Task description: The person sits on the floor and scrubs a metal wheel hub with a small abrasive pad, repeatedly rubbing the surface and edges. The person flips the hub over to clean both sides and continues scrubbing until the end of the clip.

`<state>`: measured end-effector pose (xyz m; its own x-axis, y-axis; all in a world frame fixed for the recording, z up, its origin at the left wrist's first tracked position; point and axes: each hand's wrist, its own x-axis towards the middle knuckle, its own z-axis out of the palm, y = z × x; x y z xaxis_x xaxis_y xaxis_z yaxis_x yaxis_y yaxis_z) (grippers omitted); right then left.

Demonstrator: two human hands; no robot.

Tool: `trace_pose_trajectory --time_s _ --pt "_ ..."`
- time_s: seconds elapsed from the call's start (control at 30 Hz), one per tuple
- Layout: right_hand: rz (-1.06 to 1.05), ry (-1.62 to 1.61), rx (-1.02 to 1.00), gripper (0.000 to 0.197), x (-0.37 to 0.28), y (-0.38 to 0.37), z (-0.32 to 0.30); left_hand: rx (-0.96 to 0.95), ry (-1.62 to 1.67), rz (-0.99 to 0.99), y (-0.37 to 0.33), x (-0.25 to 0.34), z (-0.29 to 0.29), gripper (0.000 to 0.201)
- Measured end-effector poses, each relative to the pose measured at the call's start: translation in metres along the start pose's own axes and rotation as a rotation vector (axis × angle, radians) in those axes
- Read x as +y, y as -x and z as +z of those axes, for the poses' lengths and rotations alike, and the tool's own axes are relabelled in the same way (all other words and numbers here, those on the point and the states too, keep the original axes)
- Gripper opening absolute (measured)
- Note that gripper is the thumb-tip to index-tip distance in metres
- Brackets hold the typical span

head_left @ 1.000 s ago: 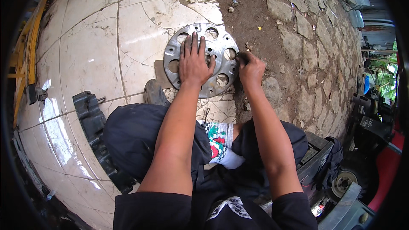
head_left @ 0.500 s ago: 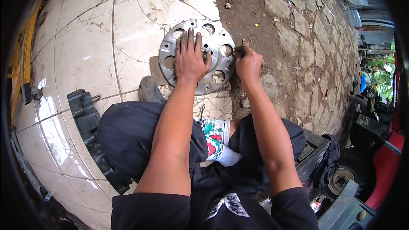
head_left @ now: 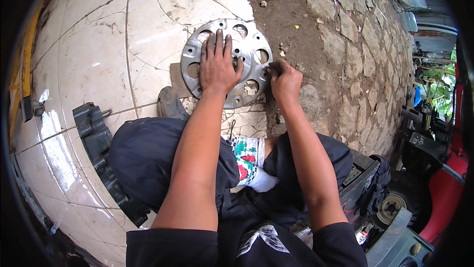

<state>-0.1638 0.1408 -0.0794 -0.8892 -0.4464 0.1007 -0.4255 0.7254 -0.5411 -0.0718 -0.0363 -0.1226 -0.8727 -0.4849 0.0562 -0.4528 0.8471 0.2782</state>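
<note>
I see my left hand [head_left: 217, 67] pressed flat, fingers spread and released, on the metal disc [head_left: 227, 62], which lies on the cracked tile floor [head_left: 94, 59] at the edge of the dirt [head_left: 286, 15]. My right hand [head_left: 284, 79] is clenched at the disc's right rim; I cannot tell what it grips. A black plastic part [head_left: 98, 153] lies by my left knee, and stone paving [head_left: 355, 44] is to the right.
</note>
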Motion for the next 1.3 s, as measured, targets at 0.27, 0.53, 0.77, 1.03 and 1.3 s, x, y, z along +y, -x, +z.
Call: trace_pose_trajectory --time_s 0.27,0.53,0.77,1.03,1.3 --pt "-0.012 -0.006 -0.006 0.013 0.003 0.010 -0.001 0.015 0.039 0.000 0.000 -0.003 0.002 0.075" --pt "0.021 0.022 -0.001 0.012 0.006 0.002 -0.007 0.004 0.024 -0.010 0.001 -0.001 -0.001 0.072" --pt "-0.020 -0.098 0.036 0.007 0.008 -0.007 -0.008 0.020 0.032 0.000 0.000 0.003 0.000 0.072" --pt "-0.081 -0.001 0.077 0.012 0.005 -0.007 0.005 0.073 0.064 -0.001 0.001 0.000 0.005 0.070" --pt "-0.135 0.064 -0.008 0.011 0.008 -0.005 -0.004 0.083 0.053 0.009 0.001 -0.003 0.008 0.073"
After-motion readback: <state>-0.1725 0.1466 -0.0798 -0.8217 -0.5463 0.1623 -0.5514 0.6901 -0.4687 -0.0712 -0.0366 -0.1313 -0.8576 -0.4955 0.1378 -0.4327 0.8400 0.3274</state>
